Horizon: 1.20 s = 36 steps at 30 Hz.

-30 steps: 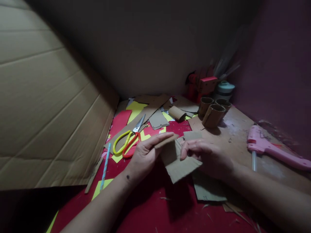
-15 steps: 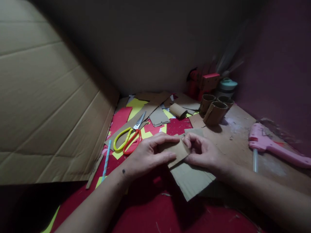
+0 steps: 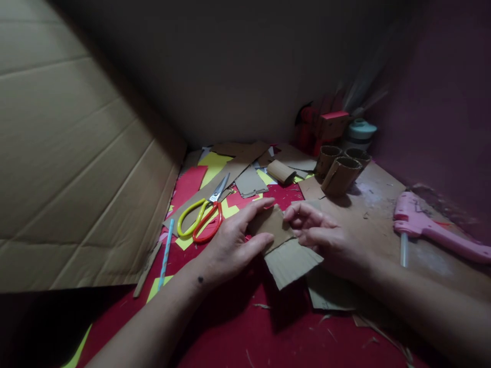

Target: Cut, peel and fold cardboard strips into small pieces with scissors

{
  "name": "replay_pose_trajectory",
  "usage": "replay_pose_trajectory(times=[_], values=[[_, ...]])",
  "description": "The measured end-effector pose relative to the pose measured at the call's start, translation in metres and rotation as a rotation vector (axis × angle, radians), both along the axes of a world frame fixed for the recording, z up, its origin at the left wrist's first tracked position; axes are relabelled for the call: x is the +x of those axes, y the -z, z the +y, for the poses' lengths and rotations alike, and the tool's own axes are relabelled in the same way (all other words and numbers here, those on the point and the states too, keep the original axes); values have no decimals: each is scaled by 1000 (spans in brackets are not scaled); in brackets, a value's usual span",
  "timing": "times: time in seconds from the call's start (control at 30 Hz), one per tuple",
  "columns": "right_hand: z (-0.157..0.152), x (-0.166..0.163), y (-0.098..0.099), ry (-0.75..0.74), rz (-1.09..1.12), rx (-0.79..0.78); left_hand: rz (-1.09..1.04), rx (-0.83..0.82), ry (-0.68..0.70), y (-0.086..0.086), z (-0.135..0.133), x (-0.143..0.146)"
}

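Observation:
A folded piece of brown cardboard (image 3: 274,232) is tilted in front of me, with a paler flap (image 3: 293,263) hanging below its crease. My left hand (image 3: 243,235) grips its left side, thumb beneath and fingers along the upper edge. At the right edge, my right hand (image 3: 316,232) is curled, its thumb and fingertips loosely against the cardboard; part of that contact is hidden. Scissors (image 3: 209,209) with one yellow and one red handle lie half open beyond my left hand.
Cardboard tubes (image 3: 341,176) stand at the back right, near a curled cardboard piece (image 3: 282,172). A pink glue gun (image 3: 433,227) lies on the right. Left are a blue striped straw (image 3: 166,255) and a large cardboard panel (image 3: 76,153). Paper scraps (image 3: 190,184) litter the red surface.
My right hand's fingers have loosened from their pinch and shifted slightly. The cardboard's lower flap has swung up and left, uncovering another pale cardboard sheet beneath my right wrist.

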State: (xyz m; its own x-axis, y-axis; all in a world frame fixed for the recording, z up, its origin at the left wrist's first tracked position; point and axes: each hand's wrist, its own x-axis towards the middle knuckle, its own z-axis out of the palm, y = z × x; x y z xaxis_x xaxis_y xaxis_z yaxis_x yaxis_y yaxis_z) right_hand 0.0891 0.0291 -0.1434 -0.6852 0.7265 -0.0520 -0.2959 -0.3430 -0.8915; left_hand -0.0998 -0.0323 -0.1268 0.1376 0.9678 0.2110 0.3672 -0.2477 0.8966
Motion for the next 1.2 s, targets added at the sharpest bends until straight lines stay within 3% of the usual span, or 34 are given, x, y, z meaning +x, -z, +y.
replay_pose_trajectory(times=[0.1, 0.33, 0.5, 0.63, 1.0, 1.2], values=[[3, -1, 3, -44, 40, -43, -47, -40, -27, 1, 2, -3], [-3, -4, 5, -62, -30, 76, -168, -113, -95, -6, 3, -1], [-5, -7, 0, 38, -100, 60, -338, -293, -59, -14, 1, 4], [-4, -8, -3, 113, -114, 50, -410, -387, -26, -11, -2, 8], [-2, -6, -3, -44, -263, 91, -469, -439, -93, -5, -6, 18], [-1, -6, 0, -52, -160, 42, -495, -419, -35, -1, 2, 11]])
